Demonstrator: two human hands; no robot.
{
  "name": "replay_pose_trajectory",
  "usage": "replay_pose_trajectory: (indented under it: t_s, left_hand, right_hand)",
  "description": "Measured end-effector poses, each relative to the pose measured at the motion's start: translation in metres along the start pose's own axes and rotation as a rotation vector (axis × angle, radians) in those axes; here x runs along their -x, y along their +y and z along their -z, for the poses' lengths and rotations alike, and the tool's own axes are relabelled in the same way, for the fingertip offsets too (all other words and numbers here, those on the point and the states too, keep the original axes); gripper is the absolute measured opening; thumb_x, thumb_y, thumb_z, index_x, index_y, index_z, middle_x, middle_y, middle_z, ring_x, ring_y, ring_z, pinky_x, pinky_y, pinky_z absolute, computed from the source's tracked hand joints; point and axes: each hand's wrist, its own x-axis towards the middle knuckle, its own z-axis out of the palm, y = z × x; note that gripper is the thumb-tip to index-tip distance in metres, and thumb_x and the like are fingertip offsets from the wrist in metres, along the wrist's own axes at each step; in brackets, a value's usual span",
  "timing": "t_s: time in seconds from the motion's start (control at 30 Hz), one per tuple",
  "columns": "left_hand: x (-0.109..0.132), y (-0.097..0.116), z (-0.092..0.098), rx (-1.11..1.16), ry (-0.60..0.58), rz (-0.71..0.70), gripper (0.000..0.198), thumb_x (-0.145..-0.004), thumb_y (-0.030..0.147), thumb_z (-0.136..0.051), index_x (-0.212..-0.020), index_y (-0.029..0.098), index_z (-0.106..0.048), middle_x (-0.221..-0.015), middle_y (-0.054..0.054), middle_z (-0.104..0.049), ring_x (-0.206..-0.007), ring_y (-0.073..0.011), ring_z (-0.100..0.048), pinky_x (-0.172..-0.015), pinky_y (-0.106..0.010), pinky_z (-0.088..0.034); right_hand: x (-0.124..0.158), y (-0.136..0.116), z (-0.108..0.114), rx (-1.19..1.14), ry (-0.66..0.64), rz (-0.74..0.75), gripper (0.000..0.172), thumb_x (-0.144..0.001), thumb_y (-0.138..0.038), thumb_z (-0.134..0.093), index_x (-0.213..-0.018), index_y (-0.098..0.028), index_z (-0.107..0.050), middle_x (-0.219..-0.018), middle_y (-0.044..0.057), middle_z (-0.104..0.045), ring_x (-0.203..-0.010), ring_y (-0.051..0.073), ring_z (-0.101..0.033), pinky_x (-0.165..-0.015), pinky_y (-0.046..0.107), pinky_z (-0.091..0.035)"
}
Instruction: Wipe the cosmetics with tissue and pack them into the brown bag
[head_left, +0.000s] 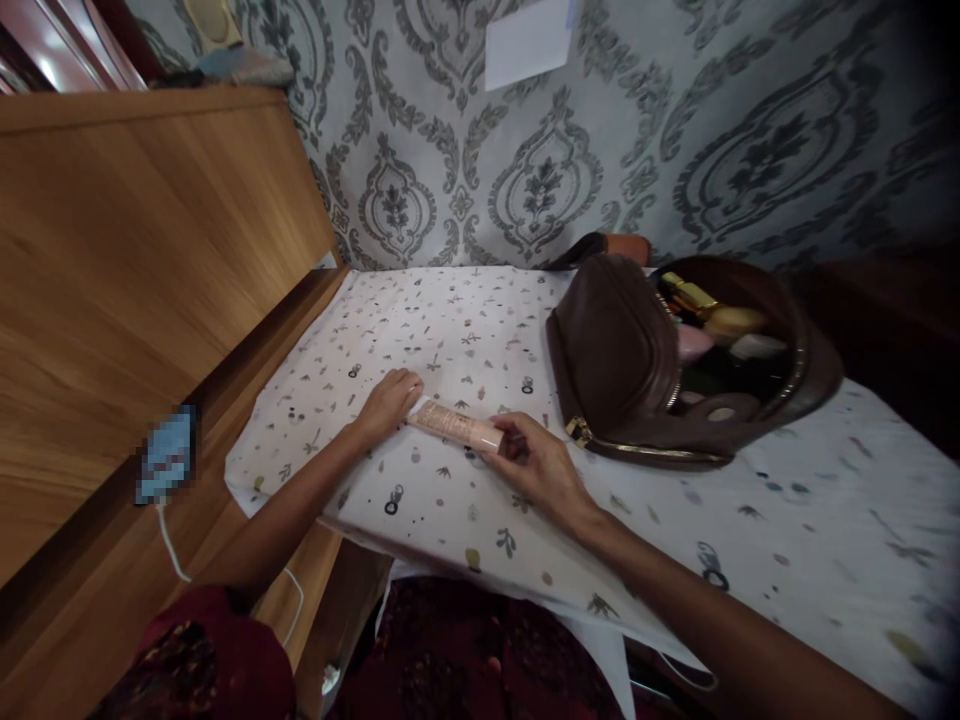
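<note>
A beige cosmetic tube (450, 424) with fine printing lies level between my two hands, just over the patterned white cloth. My left hand (388, 402) is closed on its pale left end, and the fingers hide that tip. At the other end, the thumb and fingers of my right hand (541, 468) pinch the tube near its clear end. Right of my right hand stands a brown makeup bag (619, 365), unzipped, with several cosmetic items inside, among them a gold-coloured piece (688, 295) and a pink one (694, 342).
The cloth-covered table (450, 330) meets a wallpapered wall. To the left rises a wooden cabinet (150, 230); a blurred-out phone-like device (166, 455) with a white cable (172, 545) rests beside it. Behind the bag lies a dark and orange-brown object (626, 248).
</note>
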Motion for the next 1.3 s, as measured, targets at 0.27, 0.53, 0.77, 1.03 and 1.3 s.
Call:
replay_pose_trajectory:
  t_s: [0.27,0.53,0.77,1.03,1.3]
  left_hand:
    - [0.001,0.063,0.007,-0.110,0.105,-0.114,0.025,-0.101,0.022,-0.034,-0.090,0.018,-0.056,-0.094,-0.009,-0.058,-0.091,-0.0232,-0.050,-0.084,-0.038,-0.043]
    - [0.000,0.107,-0.011,-0.212,0.079,-0.398,0.030,-0.102,0.030,-0.035,-0.095,0.017,-0.060,-0.091,-0.007,-0.062,-0.087,-0.0225,-0.053,-0.080,-0.038,-0.038]
    - [0.004,0.049,0.003,-0.297,0.089,-0.415,0.029,-0.101,0.031,-0.037,-0.092,0.017,-0.060,-0.085,-0.007,-0.063,-0.082,-0.0226,-0.053,-0.079,-0.038,-0.038]
    - [0.018,0.001,0.011,-0.220,0.137,-0.111,0.036,-0.103,0.029,-0.029,-0.080,0.020,-0.054,-0.076,-0.006,-0.060,-0.075,-0.0200,-0.052,-0.074,-0.033,-0.041]
    - [0.003,0.036,0.027,-0.221,0.294,-0.048,0.037,-0.103,0.031,-0.030,-0.083,0.020,-0.058,-0.081,-0.008,-0.061,-0.080,-0.0225,-0.050,-0.074,-0.037,-0.039]
  right_hand:
    - [-0.002,-0.006,0.004,0.008,-0.003,-0.042,0.024,-0.078,-0.031,-0.065,-0.099,-0.020,-0.065,-0.078,0.002,-0.067,-0.068,0.018,-0.060,-0.064,0.029,-0.047]
    - [0.000,-0.011,0.013,-0.035,-0.060,-0.069,0.015,-0.078,-0.030,-0.056,-0.087,-0.020,-0.063,-0.069,-0.001,-0.062,-0.064,0.016,-0.055,-0.060,0.028,-0.043]
    - [0.000,-0.009,0.015,-0.025,-0.092,-0.104,0.028,-0.084,-0.045,-0.059,-0.096,-0.020,-0.065,-0.072,0.001,-0.065,-0.065,0.017,-0.057,-0.061,0.028,-0.043]
    - [-0.001,-0.007,0.014,-0.027,-0.094,-0.090,0.027,-0.085,-0.044,-0.059,-0.096,-0.020,-0.065,-0.072,0.001,-0.065,-0.066,0.017,-0.059,-0.060,0.028,-0.044]
    - [-0.004,-0.014,0.020,-0.148,-0.038,-0.110,0.033,-0.090,-0.049,-0.050,-0.096,-0.020,-0.064,-0.065,0.000,-0.060,-0.059,0.016,-0.055,-0.055,0.028,-0.042]
